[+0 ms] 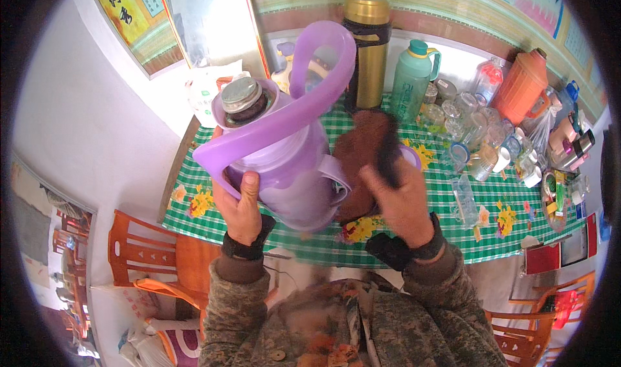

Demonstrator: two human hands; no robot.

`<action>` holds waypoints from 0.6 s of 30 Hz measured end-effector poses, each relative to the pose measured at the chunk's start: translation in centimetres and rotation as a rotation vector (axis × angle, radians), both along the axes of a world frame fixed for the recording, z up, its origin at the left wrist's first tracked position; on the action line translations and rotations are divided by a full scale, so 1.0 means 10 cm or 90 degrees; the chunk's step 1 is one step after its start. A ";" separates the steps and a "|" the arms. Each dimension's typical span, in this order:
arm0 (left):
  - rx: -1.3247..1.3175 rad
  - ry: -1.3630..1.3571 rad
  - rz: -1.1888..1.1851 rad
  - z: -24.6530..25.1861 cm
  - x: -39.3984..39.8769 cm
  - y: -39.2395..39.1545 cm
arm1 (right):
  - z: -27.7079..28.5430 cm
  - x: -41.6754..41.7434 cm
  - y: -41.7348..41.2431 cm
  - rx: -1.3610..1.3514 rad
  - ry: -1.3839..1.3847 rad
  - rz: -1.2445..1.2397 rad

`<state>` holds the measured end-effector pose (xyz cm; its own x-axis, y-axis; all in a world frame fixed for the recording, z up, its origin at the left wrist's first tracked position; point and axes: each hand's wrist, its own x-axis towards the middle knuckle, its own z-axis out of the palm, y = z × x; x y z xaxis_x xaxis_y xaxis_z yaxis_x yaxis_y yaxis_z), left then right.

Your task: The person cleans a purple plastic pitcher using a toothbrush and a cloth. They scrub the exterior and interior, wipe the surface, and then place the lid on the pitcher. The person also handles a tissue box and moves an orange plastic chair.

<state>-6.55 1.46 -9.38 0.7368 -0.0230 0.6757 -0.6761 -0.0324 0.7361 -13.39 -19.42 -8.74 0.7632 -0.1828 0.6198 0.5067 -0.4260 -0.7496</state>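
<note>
My left hand (240, 204) grips a purple plastic thermos flask (296, 173) near its neck, tilting it above the table. A metal-topped stopper (241, 95) sits in the flask's mouth, and its large loop handle (320, 100) stands up across the top. In my right hand (405, 202) is a brown cloth (356, 158), blurred and bunched close to the flask's side handle. Behind the cloth, part of a small purple round item (410, 157) shows; most of it is hidden.
A green checked tablecloth (310, 253) covers the table. Along the back stand a gold vacuum flask (372, 71), a teal bottle (412, 83) and an orange thermos jug (521, 88). Several glasses (465, 119) crowd the right side. A wooden chair (145, 250) stands at the left.
</note>
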 end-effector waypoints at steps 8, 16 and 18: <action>-0.018 0.029 -0.006 -0.02 -0.01 0.01 | 0.07 -0.04 0.19 -0.359 -0.100 -0.080; -0.004 0.001 0.028 -0.01 -0.02 -0.02 | 0.27 -0.06 0.27 -0.428 0.021 -0.112; -0.002 0.000 0.030 0.00 -0.01 0.00 | 0.29 -0.02 0.25 -0.400 0.003 -0.102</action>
<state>-6.64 1.45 -9.37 0.7375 0.0135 0.6753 -0.6734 -0.0613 0.7367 -13.62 -16.97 -5.87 0.7590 0.1013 0.6432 0.3977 -0.8543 -0.3348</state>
